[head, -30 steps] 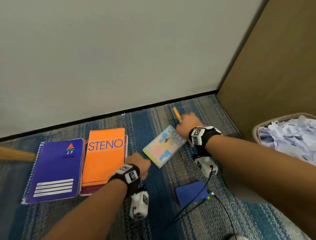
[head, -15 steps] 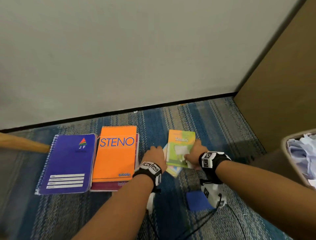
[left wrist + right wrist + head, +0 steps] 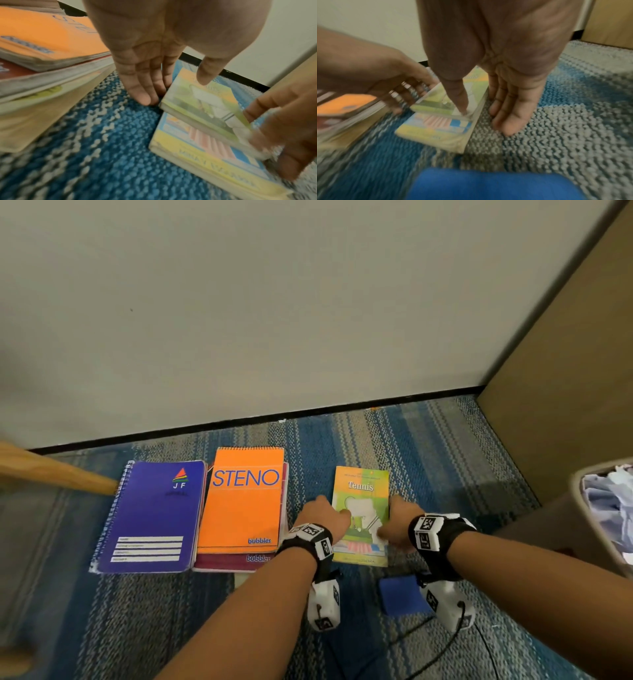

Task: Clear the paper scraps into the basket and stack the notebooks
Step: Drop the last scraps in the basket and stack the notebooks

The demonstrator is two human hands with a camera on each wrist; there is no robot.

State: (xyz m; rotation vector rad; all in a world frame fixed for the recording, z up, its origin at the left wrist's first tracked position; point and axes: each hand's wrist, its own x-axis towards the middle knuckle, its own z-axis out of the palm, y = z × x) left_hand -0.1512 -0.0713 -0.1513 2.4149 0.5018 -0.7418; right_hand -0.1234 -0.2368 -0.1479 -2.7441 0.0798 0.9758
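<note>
On the striped carpet a green "Tennis" notebook (image 3: 361,491) lies on a yellow and blue notebook (image 3: 359,558). My left hand (image 3: 323,517) has straight fingers (image 3: 142,94) against the pair's left edge, with the thumb over the cover. My right hand (image 3: 397,520) stands against the right edge with straight fingers (image 3: 508,121), its thumb pressing on the cover. To the left, an orange STENO notebook (image 3: 243,501) tops a maroon one (image 3: 233,564), next to a purple spiral notebook (image 3: 150,515). The basket (image 3: 582,487) at the right edge holds crumpled paper scraps (image 3: 609,498).
A blue pad (image 3: 399,594) lies on the carpet just behind my right wrist, with black cables trailing near it. A wooden leg (image 3: 58,475) slants in from the left. A wooden cabinet side (image 3: 565,364) rises on the right, and the wall closes the back.
The Tennis notebook came onto the pastel one, which turned from slanted to straight. Both hands moved in to its two long edges.
</note>
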